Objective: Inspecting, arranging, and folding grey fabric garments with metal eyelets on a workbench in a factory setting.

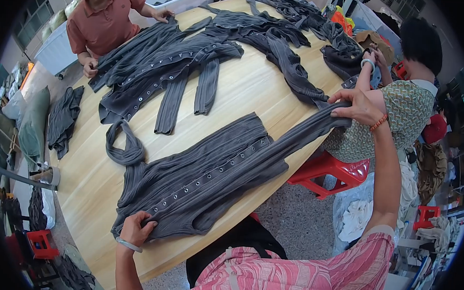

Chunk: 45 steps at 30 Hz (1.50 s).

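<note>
In the head view, your left hand (136, 228) is pinched shut on the lower hem of the grey ribbed garment (204, 175), fingers curled over the fabric edge near the table's near rim. The garment lies flat on the round wooden table (245, 93), running diagonally away from that grip, with its row of metal snaps (215, 168) facing up along the middle. Your right hand (355, 107) is far across at the table's right edge, fingers closed over the garment's far end, a sleeve (306, 130) pulled out taut between your two grips. A looped strap of the same garment curls on the wood to the upper left of your left hand. Beyond it lies a pile of similar grey garments (168, 63), which a person in an orange shirt (104, 23) is touching. Another person in a patterned top (402, 109) sits just beside your right hand.
</note>
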Tool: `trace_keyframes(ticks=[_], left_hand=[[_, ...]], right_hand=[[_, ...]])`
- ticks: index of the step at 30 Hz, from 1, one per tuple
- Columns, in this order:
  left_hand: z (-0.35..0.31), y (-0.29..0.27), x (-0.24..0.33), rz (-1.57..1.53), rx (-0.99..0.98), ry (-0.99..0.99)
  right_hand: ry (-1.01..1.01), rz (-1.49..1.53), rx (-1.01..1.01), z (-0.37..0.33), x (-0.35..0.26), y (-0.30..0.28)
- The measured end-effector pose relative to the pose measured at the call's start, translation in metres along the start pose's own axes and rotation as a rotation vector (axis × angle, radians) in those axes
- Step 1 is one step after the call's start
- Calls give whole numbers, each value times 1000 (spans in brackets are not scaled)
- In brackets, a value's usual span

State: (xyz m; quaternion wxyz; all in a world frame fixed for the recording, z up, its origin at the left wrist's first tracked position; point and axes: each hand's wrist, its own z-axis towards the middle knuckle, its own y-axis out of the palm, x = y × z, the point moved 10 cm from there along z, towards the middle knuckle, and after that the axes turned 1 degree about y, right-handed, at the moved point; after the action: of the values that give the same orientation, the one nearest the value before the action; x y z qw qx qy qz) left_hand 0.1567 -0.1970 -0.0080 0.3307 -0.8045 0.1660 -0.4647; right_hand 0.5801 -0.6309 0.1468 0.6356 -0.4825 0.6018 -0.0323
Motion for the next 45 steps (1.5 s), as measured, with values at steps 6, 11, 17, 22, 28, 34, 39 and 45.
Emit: trace_keyframes(ticks=[6, 11, 17, 22, 28, 34, 39, 45], left_hand=[[4, -3, 2, 41, 20, -125], [5, -6, -2, 33, 31, -139], [5, -9, -2, 14, 40, -136], [3, -8, -9, 9, 54, -119], [0, -7, 2, 8, 90, -48], [-6, -5, 10, 19, 120, 5], [-13, -15, 7, -11, 120, -62], [-6, -14, 4, -47, 56, -60]], right_hand=[[82, -334, 35, 48, 37, -7], [87, -333, 103, 65, 30, -18], [2, -272, 155, 60, -29, 1], [-220, -143, 1, 46, -112, 88], [-227, 30, -315, 32, -134, 227], [-553, -160, 78, 20, -101, 220], [-591, -446, 113, 6, -69, 231], [-495, -516, -44, 9, -29, 245]])
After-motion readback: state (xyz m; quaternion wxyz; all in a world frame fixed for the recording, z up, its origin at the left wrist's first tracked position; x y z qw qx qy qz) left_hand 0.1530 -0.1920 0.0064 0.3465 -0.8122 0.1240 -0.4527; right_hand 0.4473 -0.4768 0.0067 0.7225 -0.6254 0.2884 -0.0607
